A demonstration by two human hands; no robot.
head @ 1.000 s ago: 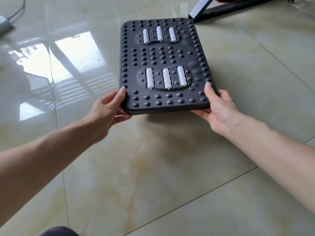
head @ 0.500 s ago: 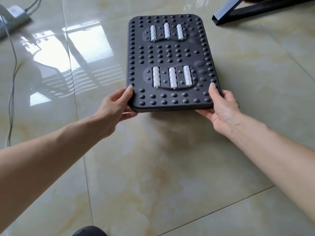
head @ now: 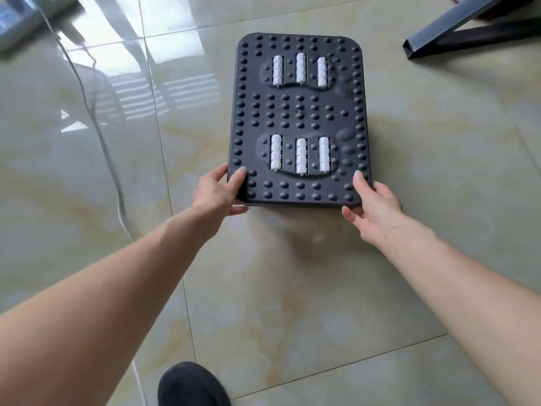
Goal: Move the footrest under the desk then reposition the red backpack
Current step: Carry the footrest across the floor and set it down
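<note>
Gripping footrest, both hands, unlabelled

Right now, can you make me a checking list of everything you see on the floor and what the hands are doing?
Surface: glossy tiled floor, window reflections at left.
Job's things: black footrest with white rollers, gripped at its near corners; red backpack nothing seen.
Clutter: dark shoe at bottom edge.
Grippers: left hand and right hand each grip a near corner.
Cables: pale cord trails across floor at left.
Surroundings: dark metal leg top right; grey device top left, blurred.
</note>
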